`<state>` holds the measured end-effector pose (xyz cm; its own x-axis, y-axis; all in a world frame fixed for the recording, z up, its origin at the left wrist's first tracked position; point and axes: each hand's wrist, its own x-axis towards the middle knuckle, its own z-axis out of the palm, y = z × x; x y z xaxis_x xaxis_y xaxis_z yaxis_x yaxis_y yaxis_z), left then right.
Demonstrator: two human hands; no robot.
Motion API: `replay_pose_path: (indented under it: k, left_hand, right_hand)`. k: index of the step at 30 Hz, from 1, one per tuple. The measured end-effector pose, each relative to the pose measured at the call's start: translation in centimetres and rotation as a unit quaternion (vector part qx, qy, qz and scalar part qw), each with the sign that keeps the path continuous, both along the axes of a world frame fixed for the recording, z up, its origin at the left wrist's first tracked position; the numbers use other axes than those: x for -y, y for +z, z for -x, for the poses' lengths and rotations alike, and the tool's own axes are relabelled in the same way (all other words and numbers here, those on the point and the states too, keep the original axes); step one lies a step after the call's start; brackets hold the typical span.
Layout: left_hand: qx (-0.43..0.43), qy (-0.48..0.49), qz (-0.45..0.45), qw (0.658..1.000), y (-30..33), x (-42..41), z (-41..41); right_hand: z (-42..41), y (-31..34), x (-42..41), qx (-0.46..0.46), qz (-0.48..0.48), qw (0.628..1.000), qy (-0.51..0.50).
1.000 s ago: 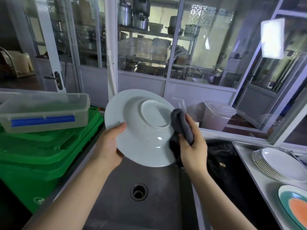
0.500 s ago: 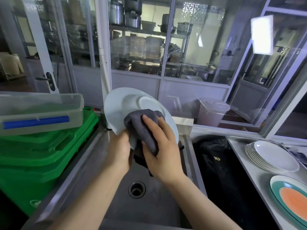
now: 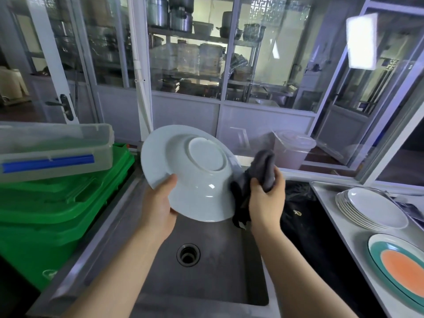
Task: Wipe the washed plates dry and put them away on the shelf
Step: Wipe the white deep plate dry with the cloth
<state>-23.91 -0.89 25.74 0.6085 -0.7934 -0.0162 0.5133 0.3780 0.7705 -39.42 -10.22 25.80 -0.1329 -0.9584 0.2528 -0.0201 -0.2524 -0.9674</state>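
A white deep plate (image 3: 195,173) is held tilted above the steel sink (image 3: 206,260), its underside and round foot facing me. My left hand (image 3: 160,203) grips its lower left rim, thumb on the underside. My right hand (image 3: 266,198) clutches a bunched dark grey cloth (image 3: 261,171) against the plate's right edge. A stack of white plates (image 3: 371,207) lies on the steel counter at the right.
Green lidded bins (image 3: 57,203) stand at the left with a clear plastic box (image 3: 55,148) on top. An orange and teal plate (image 3: 399,267) lies at the near right. A black bag (image 3: 300,216) sits between sink and counter. Glass partitions stand behind.
My right hand and the cloth swept from the middle of the plate's underside out to its right edge, so the plate's foot shows again. The left hand kept its grip.
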Motion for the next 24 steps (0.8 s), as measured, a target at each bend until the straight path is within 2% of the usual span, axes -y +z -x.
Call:
replay_pose_path:
  k: [2,5,9,11,15,19,24]
  left_hand:
    - [0.002,-0.010,-0.001,1.000,-0.3,-0.2,-0.2]
    - [0.000,-0.018,0.010,1.000,-1.1,-0.3,-0.7]
    - [-0.025,-0.037,0.029,0.999,-2.0,-0.1,-1.6]
    - [-0.044,-0.054,0.036,0.997,-2.4,0.2,-2.0]
    - [-0.047,-0.088,0.039,0.994,-3.2,0.3,-2.5]
    - [-0.040,-0.118,0.047,0.991,-3.7,0.3,-3.0]
    - [-0.041,-0.150,0.067,0.985,-4.5,0.1,-3.6]
  right_hand:
    - [0.6,0.0,1.0,0.107,-0.111,0.988,0.012]
    - [1.5,-0.1,1.9,0.246,-0.245,0.936,0.057]
    - [2.5,0.2,2.1,0.335,-0.328,0.853,0.230]
    - [2.3,0.4,2.2,0.338,-0.325,0.831,0.300]
    - [1.7,0.5,2.0,0.313,-0.311,0.817,0.371]
    - [2.0,0.3,2.1,0.300,-0.294,0.811,0.407]
    - [2.1,0.8,2.3,0.279,-0.289,0.820,0.407]
